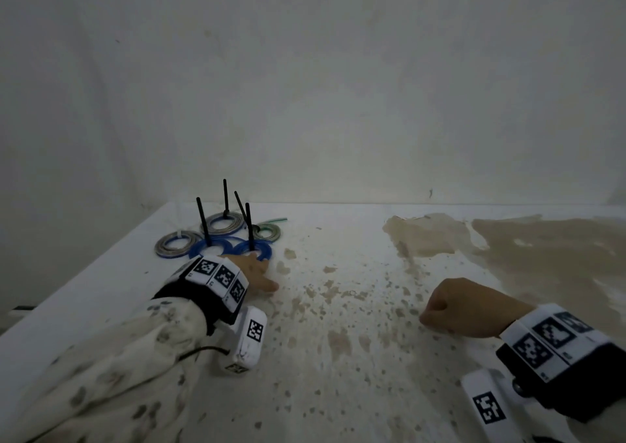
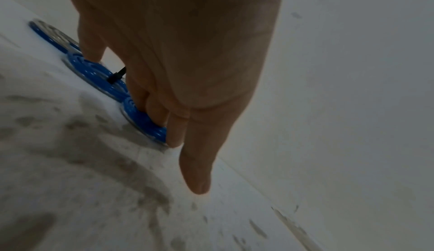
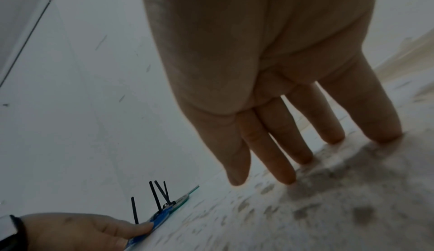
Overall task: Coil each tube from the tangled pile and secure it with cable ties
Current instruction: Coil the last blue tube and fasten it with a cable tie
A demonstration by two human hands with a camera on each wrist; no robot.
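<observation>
Stained white table [image 1: 338, 324] meets a bare wall. 5 tied tube coils [image 1: 216, 236] cluster far left. Left hand [image 1: 254, 271], fingers straight, touches the nearest blue coil [image 1: 254, 249]. Right hand [image 1: 467, 310] rests apart, fingers extended. No readable writing, only wrist markers.

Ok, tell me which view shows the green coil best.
The head view: the green coil lies flat at the far right of the group, its ring and loose end visible from above. The right wrist view catches it only edge-on, as a thin sliver behind the blue coils. The left wrist view does not show it.
</observation>
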